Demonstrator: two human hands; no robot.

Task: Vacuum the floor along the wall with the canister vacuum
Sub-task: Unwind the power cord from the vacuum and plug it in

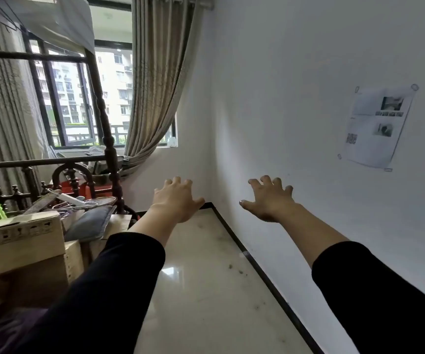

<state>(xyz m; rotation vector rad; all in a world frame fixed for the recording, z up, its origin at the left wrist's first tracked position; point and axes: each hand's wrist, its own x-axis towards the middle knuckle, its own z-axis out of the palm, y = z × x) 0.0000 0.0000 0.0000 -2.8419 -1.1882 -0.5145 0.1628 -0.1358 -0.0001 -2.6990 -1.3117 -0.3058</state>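
Hands stretch forward at mid-frame, both palm-down and holding nothing. The left hand (174, 200) sits just left of centre, its fingers (178, 181) spread apart and bent a little at the knuckles, thumb out to the right. The right hand (270, 200) hangs at the same height right of centre, fingers (266, 180) likewise splayed and slightly crooked, thumb out to the left. The two hands are apart and touch no object. Black sleeves (104, 290) cover both forearms down to the lower corners.

The pale glossy floor (206, 290) runs from bottom centre up to the room corner behind the hands. It meets the white wall (295, 98), which fills the right half, along a black baseboard (265, 274) slanting from lower right to centre. Dark specks of dirt (234, 268) lie on the floor close to that baseboard. Where the canister vacuum stands cannot be told from this view.

A printed sheet (377, 126) is taped to the wall at right. A beige curtain (155, 85) hangs at top centre beside a dark-framed window (78, 93). At lower left, cardboard boxes (20, 241) stand stacked below a dark bed frame (104, 118).
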